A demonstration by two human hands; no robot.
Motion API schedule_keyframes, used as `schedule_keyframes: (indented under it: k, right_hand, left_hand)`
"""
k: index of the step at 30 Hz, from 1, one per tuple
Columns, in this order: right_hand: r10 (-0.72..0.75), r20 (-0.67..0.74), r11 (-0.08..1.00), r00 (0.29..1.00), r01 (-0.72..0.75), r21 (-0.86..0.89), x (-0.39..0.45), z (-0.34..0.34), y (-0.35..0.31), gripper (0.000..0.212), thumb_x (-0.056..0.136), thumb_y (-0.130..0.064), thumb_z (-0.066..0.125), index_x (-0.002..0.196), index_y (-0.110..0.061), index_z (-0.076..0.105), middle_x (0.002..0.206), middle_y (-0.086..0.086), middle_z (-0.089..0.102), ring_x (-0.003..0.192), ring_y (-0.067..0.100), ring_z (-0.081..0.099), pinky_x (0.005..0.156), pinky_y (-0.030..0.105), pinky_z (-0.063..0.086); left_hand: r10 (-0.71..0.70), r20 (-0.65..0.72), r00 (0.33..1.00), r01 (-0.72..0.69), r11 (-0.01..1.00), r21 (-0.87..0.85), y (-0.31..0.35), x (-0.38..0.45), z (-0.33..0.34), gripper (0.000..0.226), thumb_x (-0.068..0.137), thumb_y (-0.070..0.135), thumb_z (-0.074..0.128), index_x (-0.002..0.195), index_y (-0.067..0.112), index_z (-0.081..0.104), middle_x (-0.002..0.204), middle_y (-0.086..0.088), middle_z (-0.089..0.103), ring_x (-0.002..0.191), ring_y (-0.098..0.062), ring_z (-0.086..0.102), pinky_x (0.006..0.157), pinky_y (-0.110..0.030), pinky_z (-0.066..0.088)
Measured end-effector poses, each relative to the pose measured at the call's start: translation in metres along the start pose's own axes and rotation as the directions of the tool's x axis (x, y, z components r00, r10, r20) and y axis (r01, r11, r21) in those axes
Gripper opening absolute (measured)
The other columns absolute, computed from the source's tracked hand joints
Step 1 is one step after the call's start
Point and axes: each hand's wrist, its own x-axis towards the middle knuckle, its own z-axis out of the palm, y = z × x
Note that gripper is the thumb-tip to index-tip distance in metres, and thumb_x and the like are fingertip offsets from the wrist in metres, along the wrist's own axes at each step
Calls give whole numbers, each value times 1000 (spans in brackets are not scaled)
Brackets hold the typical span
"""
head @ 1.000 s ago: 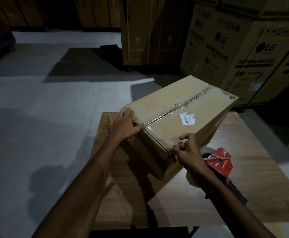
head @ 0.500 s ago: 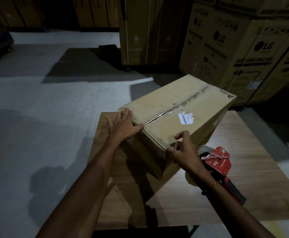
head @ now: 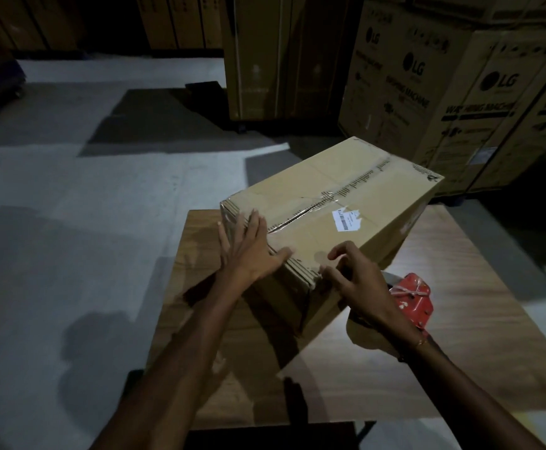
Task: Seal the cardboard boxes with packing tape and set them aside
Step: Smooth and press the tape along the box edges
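A closed cardboard box (head: 356, 190) sits on a wooden table (head: 460, 352), clear tape along its top seam and a white label beside it. My left hand (head: 249, 251) lies flat with straight fingers on the box's near left end, thumb over the top edge. My right hand (head: 353, 274) is at the near corner, its fingers loosely bent against the edge; whether it grips the box is unclear. A red tape dispenser (head: 411, 300) lies on the table just right of my right wrist, partly hidden by it.
Tall LG washing machine cartons (head: 444, 92) stand behind and to the right of the table. More large cartons (head: 281, 60) stand at the back. Grey concrete floor (head: 86, 222) spreads to the left.
My left hand slid a little toward the near corner along the box end. The right hand shifted slightly at the corner, fingers spreading. The box stays put.
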Motion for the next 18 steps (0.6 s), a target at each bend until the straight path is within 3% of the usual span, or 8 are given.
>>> schedule_keyframes:
  k: [3,8,10,11,13,14,17,18]
  right_hand:
    - [-141,57,955,988,151,-255,9,3,2,25,97,-38,64,112,-24,51,67,-3,62,59,9,62,55,36,56]
    - [-198,231,921,953,261,-289,18,-9,6,35,92,-51,53,118,-27,51,68,-4,59,67,11,60,64,45,55]
    - [-229,307,888,924,328,-323,22,-14,6,39,92,-51,47,123,-27,54,77,-8,59,77,14,56,70,44,52]
    - [-259,329,854,908,375,-361,25,-15,6,35,95,-46,49,125,-29,54,84,-10,56,82,15,52,72,43,51]
    - [-334,341,790,879,459,-407,33,-17,6,28,97,-36,60,124,-32,55,91,-15,48,85,13,45,71,40,48]
    - [-356,341,790,870,475,-388,36,-16,6,25,97,-32,63,121,-33,56,90,-15,47,84,12,44,70,40,48]
    - [-364,391,856,845,469,-218,39,-15,6,16,96,-21,64,108,-30,57,90,-10,55,80,11,52,68,41,50]
    - [-366,409,858,836,473,-198,39,-13,7,15,96,-21,64,106,-29,57,92,-9,59,82,13,54,69,43,51]
  left_hand:
    - [64,-13,998,-64,998,11,26,-24,16,97,91,82,22,162,20,-1,168,2,-20,151,-21,-28,116,-61,-22]
    - [9,-166,986,-30,991,-129,21,-35,32,93,93,78,32,162,28,-3,166,5,-26,151,-19,-29,117,-55,-24]
    - [-103,-308,946,8,955,-297,16,-41,36,88,93,69,49,162,29,11,170,2,-10,156,-20,-12,122,-50,-12]
    - [-203,-349,915,37,902,-429,16,-46,37,80,93,60,59,158,28,26,170,0,9,156,-23,6,125,-49,4]
    - [-386,-280,879,95,717,-691,20,-57,38,49,93,43,68,136,21,56,145,-3,48,136,-26,44,113,-47,40]
    - [-431,-149,890,146,578,-803,23,-61,37,36,95,40,67,122,16,63,128,-4,60,124,-27,55,104,-47,48]
    - [-355,307,883,323,-15,-946,35,-72,33,31,96,41,64,98,10,69,99,-9,72,99,-27,69,91,-45,54]
    - [-309,377,873,354,-130,-926,38,-75,34,30,95,40,66,94,11,69,95,-9,72,95,-26,69,87,-45,55]
